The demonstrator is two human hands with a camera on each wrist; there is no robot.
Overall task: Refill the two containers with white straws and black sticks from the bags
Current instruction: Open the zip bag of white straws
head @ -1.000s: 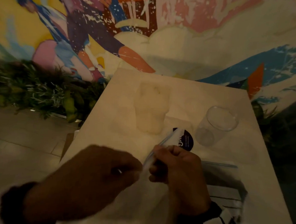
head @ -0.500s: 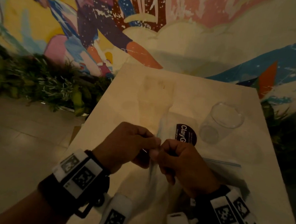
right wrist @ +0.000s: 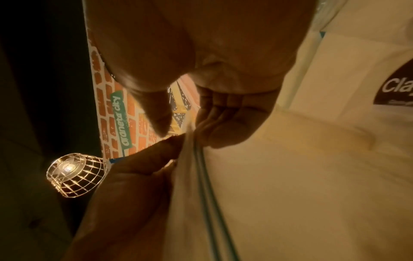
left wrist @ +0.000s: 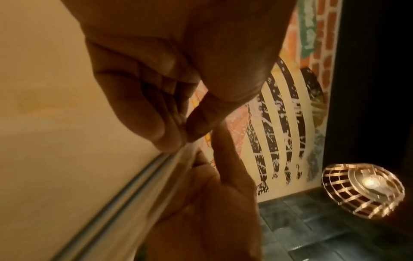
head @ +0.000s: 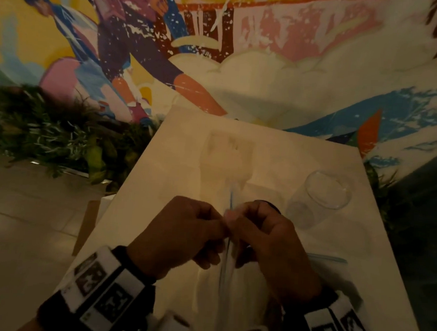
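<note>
Zip-top bag (head: 225, 279), held upright at near centre of the table (head: 178, 148), is pinched at its seal by left hand (head: 180, 236) and right hand (head: 271, 246); the lips are best parted evenly, with the empty clear cup (head: 319, 198) kept undisturbed at far right.

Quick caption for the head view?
Both hands, left and right, pinch a zip bag's seal beside an empty cup.

painted mural wall (head: 268, 66), plants (head: 49, 136), wire lamp (left wrist: 362, 190)

bag (head: 221, 287) contents: unreadable, dim | sticker (right wrist: 397, 88): cut off by right edge
</note>
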